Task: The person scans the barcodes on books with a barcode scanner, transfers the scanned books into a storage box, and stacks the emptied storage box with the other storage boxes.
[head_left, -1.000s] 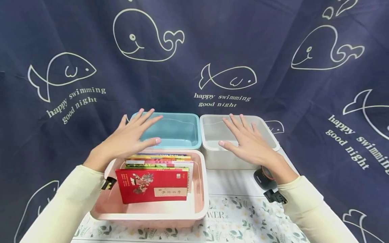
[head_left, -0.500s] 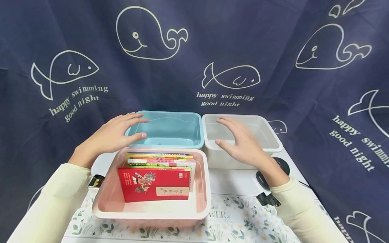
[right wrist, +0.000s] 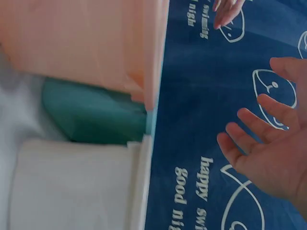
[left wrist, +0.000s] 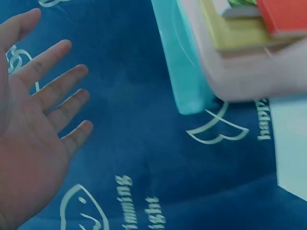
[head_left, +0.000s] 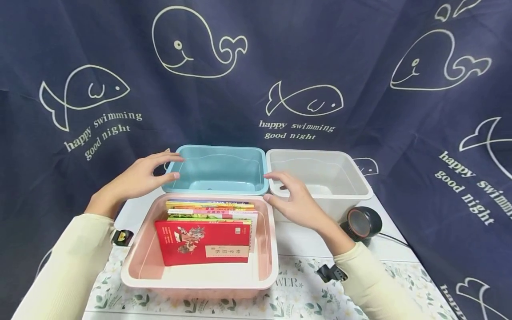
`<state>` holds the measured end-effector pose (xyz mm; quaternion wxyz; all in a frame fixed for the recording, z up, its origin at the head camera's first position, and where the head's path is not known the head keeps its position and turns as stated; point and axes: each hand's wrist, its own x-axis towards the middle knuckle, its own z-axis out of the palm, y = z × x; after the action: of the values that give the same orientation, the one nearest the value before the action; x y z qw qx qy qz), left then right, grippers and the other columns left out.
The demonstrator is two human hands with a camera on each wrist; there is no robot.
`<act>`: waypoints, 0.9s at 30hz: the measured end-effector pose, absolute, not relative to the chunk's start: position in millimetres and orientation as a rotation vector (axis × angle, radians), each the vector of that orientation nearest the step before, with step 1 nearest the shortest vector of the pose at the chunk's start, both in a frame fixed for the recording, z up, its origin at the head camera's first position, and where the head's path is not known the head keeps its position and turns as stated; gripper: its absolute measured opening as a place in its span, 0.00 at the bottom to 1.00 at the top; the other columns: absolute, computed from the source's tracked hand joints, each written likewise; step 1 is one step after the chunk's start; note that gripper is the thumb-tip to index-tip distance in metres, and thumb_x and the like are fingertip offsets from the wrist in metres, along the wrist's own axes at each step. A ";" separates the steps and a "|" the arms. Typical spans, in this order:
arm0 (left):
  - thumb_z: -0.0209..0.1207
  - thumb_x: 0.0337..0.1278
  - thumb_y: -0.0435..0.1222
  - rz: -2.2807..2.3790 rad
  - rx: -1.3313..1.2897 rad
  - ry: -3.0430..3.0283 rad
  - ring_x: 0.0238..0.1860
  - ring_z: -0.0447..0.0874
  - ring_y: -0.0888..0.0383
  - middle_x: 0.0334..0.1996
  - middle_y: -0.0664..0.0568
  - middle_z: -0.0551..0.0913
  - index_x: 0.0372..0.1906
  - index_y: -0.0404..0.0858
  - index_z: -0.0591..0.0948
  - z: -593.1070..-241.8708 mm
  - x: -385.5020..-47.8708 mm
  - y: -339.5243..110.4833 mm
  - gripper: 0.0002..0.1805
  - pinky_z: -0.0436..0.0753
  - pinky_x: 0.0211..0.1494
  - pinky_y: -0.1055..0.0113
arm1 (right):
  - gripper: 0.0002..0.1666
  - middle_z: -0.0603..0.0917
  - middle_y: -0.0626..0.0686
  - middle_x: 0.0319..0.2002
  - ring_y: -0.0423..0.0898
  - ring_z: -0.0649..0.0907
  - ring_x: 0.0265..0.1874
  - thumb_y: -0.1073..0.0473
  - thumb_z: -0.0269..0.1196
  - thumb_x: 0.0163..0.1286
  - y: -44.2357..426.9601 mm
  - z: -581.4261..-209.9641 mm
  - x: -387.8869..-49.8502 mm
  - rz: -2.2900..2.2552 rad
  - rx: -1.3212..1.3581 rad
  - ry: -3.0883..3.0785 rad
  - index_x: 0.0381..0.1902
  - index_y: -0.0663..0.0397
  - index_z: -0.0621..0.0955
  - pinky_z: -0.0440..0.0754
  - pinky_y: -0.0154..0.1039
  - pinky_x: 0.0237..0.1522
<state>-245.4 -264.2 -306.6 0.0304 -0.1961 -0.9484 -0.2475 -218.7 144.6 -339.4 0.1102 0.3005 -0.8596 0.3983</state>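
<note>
Pink tub (head_left: 196,284) full of standing books (head_left: 212,214) near the table's (head_left: 298,244) front-left corner. Head view: left hand (head_left: 130,180) and right hand (head_left: 301,206) hover, holding nothing. My worry: the right one clips the rim and the red book (head_left: 202,244) flops over. Left wrist: fingers spread, nothing gripped. Right wrist: fingers loosely bent, also empty.

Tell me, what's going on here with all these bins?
Somebody has both bare hands raised over some storage bins, but neither is holding anything. The left hand hovers near the left side of the blue bin, and the right hand is near where the three bins meet. A row of books, with a red book in front, stands in the pink bin. No books show in the blue bin or the gray bin behind it.
</note>
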 end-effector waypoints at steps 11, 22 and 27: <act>0.61 0.71 0.50 -0.881 -0.414 -2.946 0.73 0.67 0.31 0.73 0.34 0.71 0.73 0.42 0.72 -342.7 -262.7 -298.6 0.32 0.66 0.68 0.26 | 0.21 0.87 0.59 0.54 0.51 0.86 0.48 0.61 0.67 0.70 115.6 -360.2 -211.4 1.413 0.939 -2.636 0.59 0.60 0.81 0.87 0.48 0.53; 0.61 0.70 0.49 -0.929 -0.370 -2.986 0.68 0.73 0.33 0.70 0.31 0.73 0.72 0.40 0.74 -372.2 -275.2 -308.0 0.31 0.73 0.66 0.29 | 0.20 0.87 0.59 0.53 0.53 0.87 0.50 0.62 0.68 0.69 100.1 -377.9 -203.5 1.470 0.984 -2.726 0.57 0.61 0.82 0.86 0.53 0.56; 0.62 0.70 0.48 -0.984 -0.339 -2.985 0.64 0.76 0.33 0.69 0.30 0.74 0.71 0.40 0.75 -385.3 -276.9 -309.6 0.30 0.74 0.64 0.30 | 0.19 0.87 0.59 0.51 0.53 0.87 0.49 0.65 0.67 0.67 94.5 -381.8 -201.0 1.467 1.000 -2.746 0.55 0.62 0.82 0.86 0.53 0.55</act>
<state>-276.9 -309.6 -385.3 -0.0098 -0.1071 -0.9442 -0.3112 -201.0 94.5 -381.8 -0.0642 0.3051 -0.8381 0.4475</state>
